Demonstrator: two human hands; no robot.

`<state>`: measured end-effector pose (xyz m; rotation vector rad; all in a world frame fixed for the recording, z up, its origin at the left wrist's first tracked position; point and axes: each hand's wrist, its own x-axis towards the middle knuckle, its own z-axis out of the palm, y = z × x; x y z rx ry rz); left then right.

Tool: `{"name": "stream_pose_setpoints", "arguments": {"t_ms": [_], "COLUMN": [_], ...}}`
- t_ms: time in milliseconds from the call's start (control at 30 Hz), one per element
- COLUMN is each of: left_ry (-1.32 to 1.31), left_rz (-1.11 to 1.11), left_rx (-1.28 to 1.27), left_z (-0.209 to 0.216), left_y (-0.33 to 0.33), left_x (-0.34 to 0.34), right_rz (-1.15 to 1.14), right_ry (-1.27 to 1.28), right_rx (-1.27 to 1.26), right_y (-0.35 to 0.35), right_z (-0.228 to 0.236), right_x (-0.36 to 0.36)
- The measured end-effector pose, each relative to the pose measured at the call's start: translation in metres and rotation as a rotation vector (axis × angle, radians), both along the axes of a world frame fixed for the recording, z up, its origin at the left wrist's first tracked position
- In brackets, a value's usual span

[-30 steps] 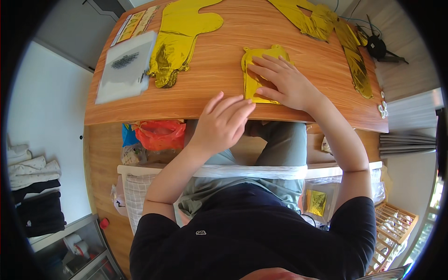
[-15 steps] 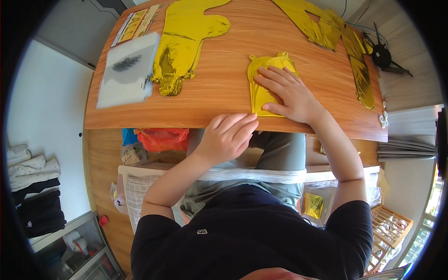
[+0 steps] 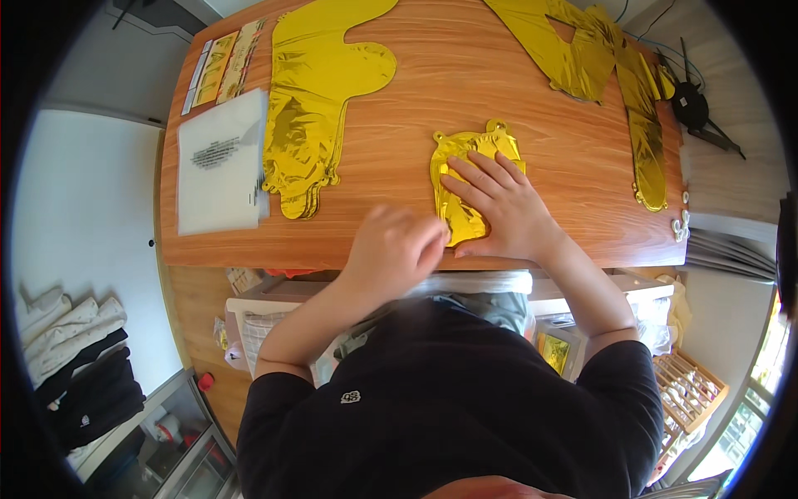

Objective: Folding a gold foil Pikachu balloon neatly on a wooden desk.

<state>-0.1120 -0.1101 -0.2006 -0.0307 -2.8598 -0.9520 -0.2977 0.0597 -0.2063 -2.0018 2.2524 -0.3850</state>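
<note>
A flat gold foil balloon (image 3: pixel 467 223), folded into a small packet with rounded tabs on its far edge, lies near the table's front edge. My right hand (image 3: pixel 511 208) rests on it, palm down with fingers spread. At the packet's near left side is my left hand (image 3: pixel 392 249), somewhat blurred, its fingers curled together. Its fingertips meet the foil's edge; whatever they pinch is hidden. To the left lies a stack of larger gold foil balloons (image 3: pixel 312 108), and more gold foil (image 3: pixel 582 62) is spread at the far right.
On the wooden table (image 3: pixel 399 166), clear plastic bags (image 3: pixel 220 166) lie at the left beside printed strips (image 3: pixel 220 71). A black spidery device (image 3: pixel 690 104) with cables stands at the right edge. Small white rings (image 3: pixel 682 224) sit at the right corner.
The view has shifted, so the table appears lower. My left hand has gone from extended fingers to curled ones. The foil packet looks more crinkled under my right hand, whose fingers are spread wider.
</note>
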Motion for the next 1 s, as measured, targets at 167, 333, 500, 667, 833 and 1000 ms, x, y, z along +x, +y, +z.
{"name": "stream_pose_setpoints", "arguments": {"t_ms": [167,333,500,667,833,1000], "left_ry": [0.202,0.047,-0.028,-0.110,-0.108,-0.074], "left_rz": [0.154,0.022,-0.024,-0.110,-0.119,-0.103], "left_rx": [-0.276,-0.251,-0.315,-0.278,-0.256,-0.070], "left_z": [-0.003,-0.019,-0.018,-0.011,-0.012,-0.008], "left_y": [-0.009,-0.009,-0.016,-0.024,-0.026,-0.034], "left_x": [-0.047,-0.042,-0.039,-0.040,-0.039,-0.039], "right_rz": [-0.001,-0.005,-0.016,-0.051,-0.082,-0.078], "right_ry": [-0.045,-0.128,-0.202,-0.162,-0.166,-0.247], "right_rx": [0.008,-0.072,-0.149,-0.157,-0.152,-0.163], "right_y": [0.000,0.004,0.005,0.007,0.009,0.012], "right_z": [0.001,-0.003,-0.006,-0.008,-0.011,-0.012], "right_x": [-0.002,-0.005,-0.006,-0.006,-0.005,-0.013]}}
